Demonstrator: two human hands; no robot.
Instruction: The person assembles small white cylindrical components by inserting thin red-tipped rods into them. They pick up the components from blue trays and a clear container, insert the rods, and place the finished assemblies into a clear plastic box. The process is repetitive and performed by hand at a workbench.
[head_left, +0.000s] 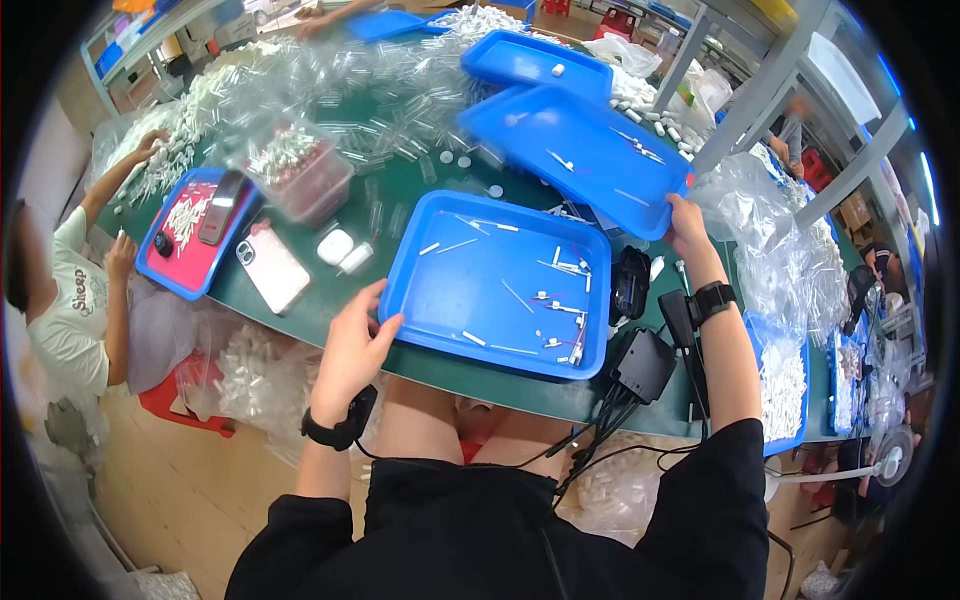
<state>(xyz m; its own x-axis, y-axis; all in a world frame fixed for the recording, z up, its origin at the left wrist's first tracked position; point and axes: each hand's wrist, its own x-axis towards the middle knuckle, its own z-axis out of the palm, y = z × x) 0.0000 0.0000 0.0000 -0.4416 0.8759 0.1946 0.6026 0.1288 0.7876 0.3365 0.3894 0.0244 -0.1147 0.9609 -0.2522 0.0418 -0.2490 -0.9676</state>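
A blue tray (460,290) lies on the green table in front of me, with several thin white sticks and small white parts with red wires scattered in it. My left hand (352,340) holds this tray's left rim, the thumb on the edge. With my right hand (686,222) I grip the near right corner of a second blue tray (590,140). That one is tilted, raised behind the first tray and slightly blurred. A few small parts and sticks lie in it. Behind it is a third blue tray (500,68) with one white piece inside.
Clear tubes (410,120) are heaped across the table's far side. To the left are a plastic tub (312,190), a phone (272,265) and a pink-bottomed tray (165,262) beside a co-worker (75,290). A black box with cables (640,365) and a metal post (750,100) stand right.
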